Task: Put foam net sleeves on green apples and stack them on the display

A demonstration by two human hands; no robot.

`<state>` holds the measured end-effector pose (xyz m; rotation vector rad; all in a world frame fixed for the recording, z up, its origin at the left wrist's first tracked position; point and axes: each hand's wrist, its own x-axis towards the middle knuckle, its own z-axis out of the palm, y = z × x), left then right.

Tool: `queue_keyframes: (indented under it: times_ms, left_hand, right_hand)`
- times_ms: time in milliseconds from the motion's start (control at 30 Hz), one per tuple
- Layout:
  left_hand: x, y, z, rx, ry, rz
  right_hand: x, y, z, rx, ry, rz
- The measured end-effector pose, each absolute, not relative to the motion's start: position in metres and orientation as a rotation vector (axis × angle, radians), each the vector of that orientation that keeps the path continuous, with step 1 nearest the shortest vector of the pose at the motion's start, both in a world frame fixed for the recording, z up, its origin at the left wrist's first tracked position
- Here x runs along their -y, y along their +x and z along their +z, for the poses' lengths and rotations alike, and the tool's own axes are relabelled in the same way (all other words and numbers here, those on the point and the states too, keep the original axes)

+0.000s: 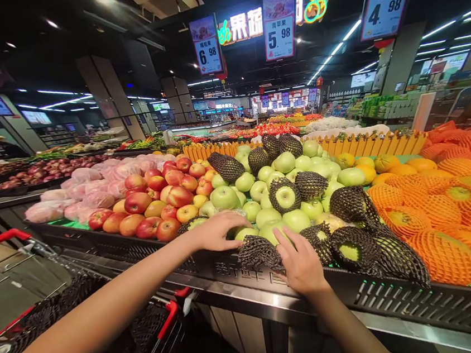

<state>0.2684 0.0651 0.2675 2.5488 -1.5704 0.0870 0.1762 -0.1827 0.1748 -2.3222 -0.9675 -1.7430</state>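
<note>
Green apples [258, 192] fill the middle of the black display bin, several wrapped in black foam net sleeves [355, 248]. At the bin's front edge, one black foam net sleeve [258, 251] lies between my two hands. My left hand [216, 232] is arched over the front apples, fingers and thumb apart, its thumb tip near the sleeve's left end. My right hand [301, 259] closes round the sleeve's right end, thumb low and fingers lying up against a bare green apple [271, 230]. What sits inside the sleeve, if anything, is hidden.
Red apples [165, 195] and pink-wrapped fruit [94, 191] lie to the left; oranges in orange nets [442, 216] to the right. The black bin's front wall [237, 274] runs along a metal rail. A red-handled shopping cart [172, 318] stands at lower left, holding black netting.
</note>
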Motion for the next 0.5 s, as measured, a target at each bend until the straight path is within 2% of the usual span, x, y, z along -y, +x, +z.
queue_keyframes:
  times_ms: [100,267,367,500]
  left_hand:
    - [-0.048,0.285,0.292,1.533,2.644,0.147]
    - [-0.015,0.345,0.325,1.149,2.982,0.562]
    - [0.002,0.380,0.324,1.087,3.199,0.602]
    - [0.024,0.401,0.312,1.344,3.336,0.595]
  right_hand:
    - [0.182,0.177,0.175,0.962,-2.317,-1.765]
    - [0.181,0.177,0.174,0.970,-2.320,-1.786]
    - [0.182,0.177,0.175,0.963,-2.321,-1.787]
    - [0.182,0.177,0.175,0.958,-2.327,-1.794]
